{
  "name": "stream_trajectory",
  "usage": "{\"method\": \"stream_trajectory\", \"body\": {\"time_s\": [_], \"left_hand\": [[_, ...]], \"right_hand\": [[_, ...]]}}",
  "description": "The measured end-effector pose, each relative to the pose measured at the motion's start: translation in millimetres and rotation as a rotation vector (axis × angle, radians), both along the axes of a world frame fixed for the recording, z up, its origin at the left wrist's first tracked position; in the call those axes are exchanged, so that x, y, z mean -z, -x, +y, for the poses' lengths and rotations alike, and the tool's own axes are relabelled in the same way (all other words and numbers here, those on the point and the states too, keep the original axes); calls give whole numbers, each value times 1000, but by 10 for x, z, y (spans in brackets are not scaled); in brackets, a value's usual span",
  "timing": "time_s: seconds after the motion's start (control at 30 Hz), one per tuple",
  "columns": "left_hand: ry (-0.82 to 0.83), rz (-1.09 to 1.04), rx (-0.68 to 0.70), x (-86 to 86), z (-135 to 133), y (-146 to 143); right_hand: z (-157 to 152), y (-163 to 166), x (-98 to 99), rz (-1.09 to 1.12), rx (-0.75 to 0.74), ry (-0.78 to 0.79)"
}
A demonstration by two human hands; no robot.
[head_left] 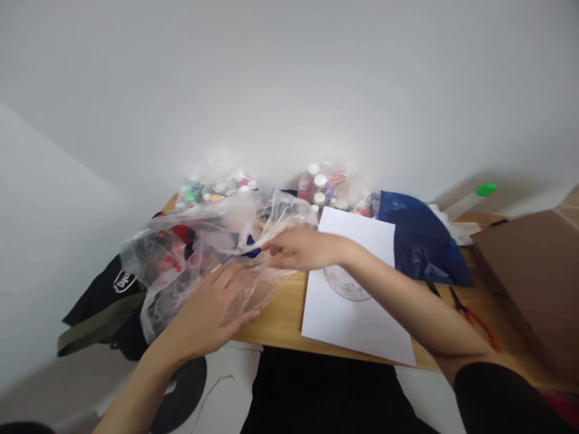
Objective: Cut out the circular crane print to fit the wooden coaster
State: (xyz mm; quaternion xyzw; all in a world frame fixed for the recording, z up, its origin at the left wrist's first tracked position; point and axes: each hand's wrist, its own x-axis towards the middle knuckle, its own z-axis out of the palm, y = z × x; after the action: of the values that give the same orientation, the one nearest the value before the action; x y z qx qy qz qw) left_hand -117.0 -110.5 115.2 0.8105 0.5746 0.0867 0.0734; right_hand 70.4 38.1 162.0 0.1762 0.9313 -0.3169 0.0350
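Right hand (301, 248) at the parted mouth of a crumpled clear plastic bag (205, 241), with fingers bent and thumb close beneath; impossible to tell whether clamped on the film or merely against it. Left hand (210, 310) spread over the near side of the same bag, thumb well away from the fingers, apparently pressing rather than grasping. Within or beneath the film, a red item (183, 233) and, near the right fingertips, a dark blue item (252, 244), both too veiled to identify. Judging by the lie of things, opening already done; bag neither emptied nor tied shut. Just right, on the wooden counter (271, 310), a white sheet (335, 316) with a round line drawing (346, 286), uncoloured where visible, partly behind the right forearm. Farther out: left, a black cloth item (97, 292) with an olive strap (97, 328); behind, white-capped bottles (320, 181); right, a dark blue sheet (416, 235), orange-handled pliers (485, 328) and a cardboard box (529, 271).
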Motion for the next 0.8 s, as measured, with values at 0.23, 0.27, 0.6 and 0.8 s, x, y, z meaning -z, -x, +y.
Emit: {"method": "stream_trajectory", "body": {"time_s": [0.23, 0.27, 0.6, 0.8], "left_hand": [[-278, 49, -246, 119, 465, -123], [-294, 63, -256, 124, 516, -134], [-68, 307, -339, 127, 732, -263], [34, 416, -378, 238, 777, -251]], "right_hand": [[-428, -114, 565, 30, -89, -189], [-466, -145, 590, 36, -91, -185], [20, -450, 224, 330, 91, -92], [136, -442, 310, 367, 73, -127]]}}
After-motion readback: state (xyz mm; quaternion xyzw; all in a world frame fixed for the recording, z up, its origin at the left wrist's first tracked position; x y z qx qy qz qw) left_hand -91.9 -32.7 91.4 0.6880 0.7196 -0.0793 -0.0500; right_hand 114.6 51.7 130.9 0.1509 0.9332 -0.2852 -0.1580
